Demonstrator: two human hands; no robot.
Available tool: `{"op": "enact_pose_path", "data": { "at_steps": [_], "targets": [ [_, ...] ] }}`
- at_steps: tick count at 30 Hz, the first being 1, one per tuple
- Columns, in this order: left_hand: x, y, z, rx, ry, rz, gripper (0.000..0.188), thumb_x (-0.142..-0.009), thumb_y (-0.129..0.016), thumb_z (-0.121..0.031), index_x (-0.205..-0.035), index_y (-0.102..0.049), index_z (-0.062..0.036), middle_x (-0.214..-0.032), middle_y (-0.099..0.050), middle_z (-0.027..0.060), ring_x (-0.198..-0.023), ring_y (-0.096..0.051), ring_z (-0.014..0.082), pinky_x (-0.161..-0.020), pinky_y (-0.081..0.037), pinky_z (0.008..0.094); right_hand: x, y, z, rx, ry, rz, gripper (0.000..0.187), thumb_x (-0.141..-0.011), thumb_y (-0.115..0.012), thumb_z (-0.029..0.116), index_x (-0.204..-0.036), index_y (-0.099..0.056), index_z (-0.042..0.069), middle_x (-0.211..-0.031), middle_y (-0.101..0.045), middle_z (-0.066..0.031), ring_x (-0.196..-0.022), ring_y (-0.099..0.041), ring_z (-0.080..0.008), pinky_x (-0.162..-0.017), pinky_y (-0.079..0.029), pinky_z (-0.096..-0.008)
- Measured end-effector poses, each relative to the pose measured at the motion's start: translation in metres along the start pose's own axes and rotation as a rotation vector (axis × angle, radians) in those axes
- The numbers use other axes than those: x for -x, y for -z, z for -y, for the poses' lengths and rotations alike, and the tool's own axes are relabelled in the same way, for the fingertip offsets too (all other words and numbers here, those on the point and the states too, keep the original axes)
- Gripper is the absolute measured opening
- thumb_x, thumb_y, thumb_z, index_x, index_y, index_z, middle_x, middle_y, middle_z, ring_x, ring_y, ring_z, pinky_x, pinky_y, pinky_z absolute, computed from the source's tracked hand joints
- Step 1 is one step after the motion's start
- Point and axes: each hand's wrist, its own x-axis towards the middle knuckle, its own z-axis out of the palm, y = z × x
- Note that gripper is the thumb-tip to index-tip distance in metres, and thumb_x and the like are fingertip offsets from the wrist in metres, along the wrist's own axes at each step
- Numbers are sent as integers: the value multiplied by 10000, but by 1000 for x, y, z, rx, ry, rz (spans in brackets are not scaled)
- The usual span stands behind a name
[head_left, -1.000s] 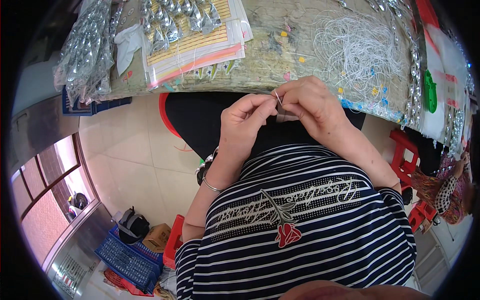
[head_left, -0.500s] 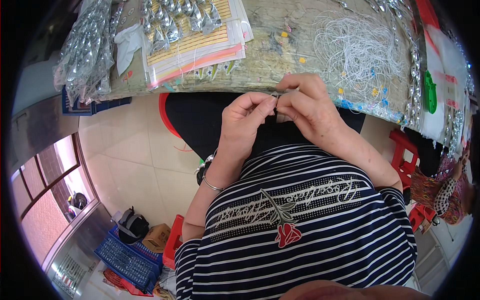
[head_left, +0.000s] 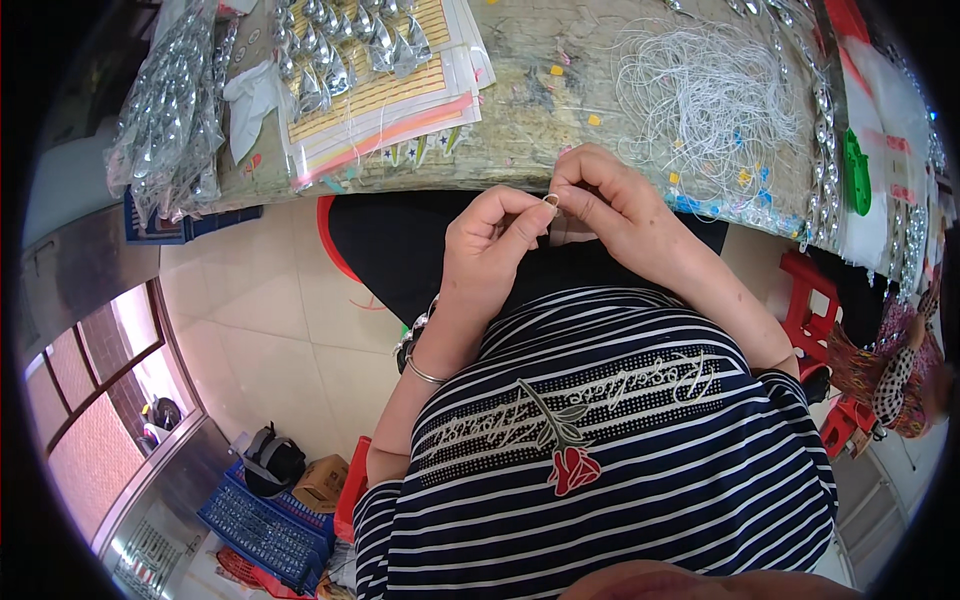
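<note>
- Pale loop (head_left: pixel 551 197) is clamped by my left hand (head_left: pixel 484 241).
- My right hand (head_left: pixel 618 205) sits beside it; grip I cannot tell.
- White thread (head_left: pixel 708 95) lies heaped, far right.

Thin pale strand (head_left: pixel 551 198), small loop, at left hand (head_left: pixel 490 240) fingertips

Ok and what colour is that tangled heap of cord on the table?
The tangled cord is white, seen best in the head view.
</note>
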Motion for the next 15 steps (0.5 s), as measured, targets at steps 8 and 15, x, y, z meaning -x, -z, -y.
{"op": "enact_pose_path", "data": {
  "at_steps": [8, 15],
  "targets": [
    [0, 2, -2, 118, 156, 9, 76, -856, -641, -95, -868, -650, -21, -735, -586, -8, -660, -497, 49, -613, -412, 184, -3, -1, 4, -122, -25, -44, 58, -883, -579, 61, -914, -604, 19, -914, -520, -45, -862, -533, -134, -774, -431, -243],
    [-1, 1, -3, 105, 128, -48, 73, -862, -618, -78, -885, -654, -19, -751, -595, -9, -633, -464, 26, -564, -340, 158, -6, 0, 3, -181, -56, -98, 93, -881, -586, 68, -949, -634, 26, -937, -535, -47, -860, -538, -132, -766, -434, -240]
  ]
}}
